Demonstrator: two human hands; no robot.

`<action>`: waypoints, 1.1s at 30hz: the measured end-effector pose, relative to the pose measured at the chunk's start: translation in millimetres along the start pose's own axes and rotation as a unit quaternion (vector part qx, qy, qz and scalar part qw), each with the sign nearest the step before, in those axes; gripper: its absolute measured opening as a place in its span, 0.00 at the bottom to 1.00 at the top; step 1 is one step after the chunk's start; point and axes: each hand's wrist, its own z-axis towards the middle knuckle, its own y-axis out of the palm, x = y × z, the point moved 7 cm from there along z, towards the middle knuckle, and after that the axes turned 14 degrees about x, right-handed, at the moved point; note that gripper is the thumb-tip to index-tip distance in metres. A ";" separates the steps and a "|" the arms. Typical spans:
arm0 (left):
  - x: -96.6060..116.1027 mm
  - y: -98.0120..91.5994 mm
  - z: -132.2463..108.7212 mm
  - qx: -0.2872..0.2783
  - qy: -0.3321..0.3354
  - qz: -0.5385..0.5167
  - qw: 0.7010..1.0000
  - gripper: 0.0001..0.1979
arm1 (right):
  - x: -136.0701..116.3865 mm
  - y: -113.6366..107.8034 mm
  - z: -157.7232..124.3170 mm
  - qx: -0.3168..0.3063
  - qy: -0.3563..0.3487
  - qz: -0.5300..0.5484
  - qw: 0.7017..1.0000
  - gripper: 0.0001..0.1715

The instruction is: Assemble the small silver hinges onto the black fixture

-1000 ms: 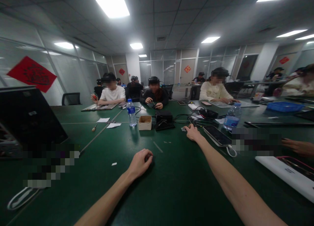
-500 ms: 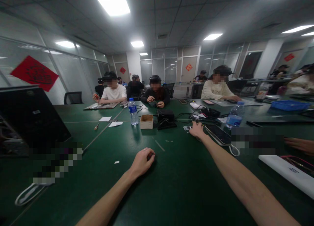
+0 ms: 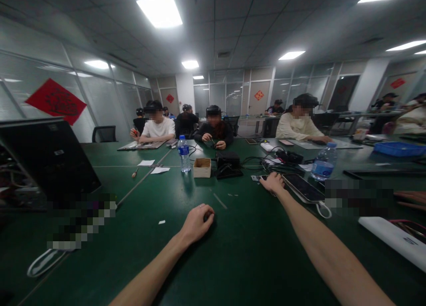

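My left hand (image 3: pixel 199 222) rests on the green table (image 3: pixel 213 264) with its fingers curled in. Nothing shows in it, though its underside is hidden. My right hand (image 3: pixel 273 183) is stretched forward, fingers bent down over a small dark object (image 3: pixel 263 177) that they partly cover. I cannot make out what that object is. A small silvery metal piece (image 3: pixel 254 178) lies just left of those fingers. Right of the hand is a phone (image 3: pixel 303 187) in a pale case with a white loop strap (image 3: pixel 324 209).
An open cardboard box (image 3: pixel 202 168), a water bottle (image 3: pixel 183 154) and a black device (image 3: pixel 228 165) stand ahead. Tangled black cables (image 3: pixel 256 163) and a larger bottle (image 3: pixel 324 162) are at right. A monitor (image 3: pixel 49 157) is at left. Co-workers sit across the table.
The whole view has shifted slightly, so things appear a little lower and further right. My right hand's fingers have moved slightly over the small dark object. My left hand stays curled on the table.
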 end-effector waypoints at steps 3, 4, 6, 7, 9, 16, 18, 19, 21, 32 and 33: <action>-0.8 0.4 -0.1 0.002 0.005 0.007 1.000 0.08 | 1.4 -0.8 -0.7 0.011 0.020 0.005 1.000 0.46; -0.9 0.4 0.0 0.003 0.007 0.009 1.000 0.08 | 1.4 -0.5 -1.0 0.012 0.024 0.008 1.000 0.46; -1.2 0.6 0.2 0.003 0.009 0.013 1.000 0.08 | 1.1 0.5 -1.5 0.009 0.028 0.013 0.999 0.43; -1.3 0.9 0.3 0.002 0.009 0.014 1.000 0.08 | 0.9 0.9 -1.7 0.008 0.029 0.015 0.999 0.42; -1.1 1.3 0.4 0.000 0.009 0.015 1.000 0.08 | 1.1 1.1 -2.1 0.008 0.031 0.020 0.999 0.41; -2.5 2.8 0.9 -0.002 0.005 0.017 1.000 0.08 | 2.8 -0.6 -3.3 0.019 0.036 0.028 0.999 0.43; -1.5 2.5 0.9 -0.006 0.003 0.013 1.000 0.08 | 2.6 -0.3 -3.0 0.016 0.033 0.030 0.999 0.42; -0.5 2.0 1.0 -0.008 0.002 0.011 1.000 0.08 | 2.7 -0.3 -2.8 0.016 0.032 0.031 0.999 0.42; 1.6 0.5 1.3 -0.012 -0.003 0.011 1.000 0.08 | 3.3 -0.5 -2.5 0.018 0.035 0.031 0.999 0.43; 1.1 0.7 1.2 -0.020 -0.009 0.006 1.000 0.08 | 3.3 -1.5 -2.0 0.009 0.032 0.029 0.999 0.45; 0.6 1.2 1.1 -0.019 -0.008 0.005 1.000 0.08 | 3.6 -2.0 -1.9 0.010 0.034 0.029 0.999 0.47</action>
